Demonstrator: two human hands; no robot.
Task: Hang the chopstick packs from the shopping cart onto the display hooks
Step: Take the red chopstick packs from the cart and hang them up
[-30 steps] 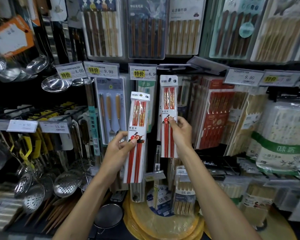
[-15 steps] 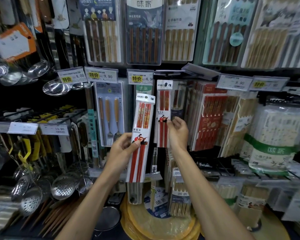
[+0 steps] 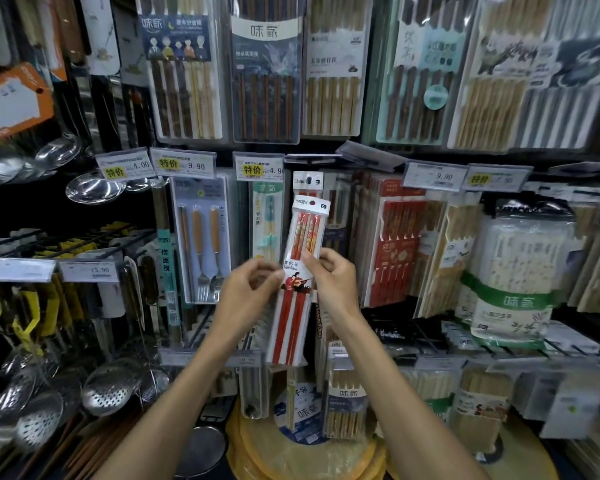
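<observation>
At the display rack | both hands pinched one red chopstick pack (tilted slightly) | left hand fingers on its left edge | right hand on its right edge

Hung red chopstick pack — mostly hidden behind held pack; left hand motion-blurred; display hook unseen.
</observation>
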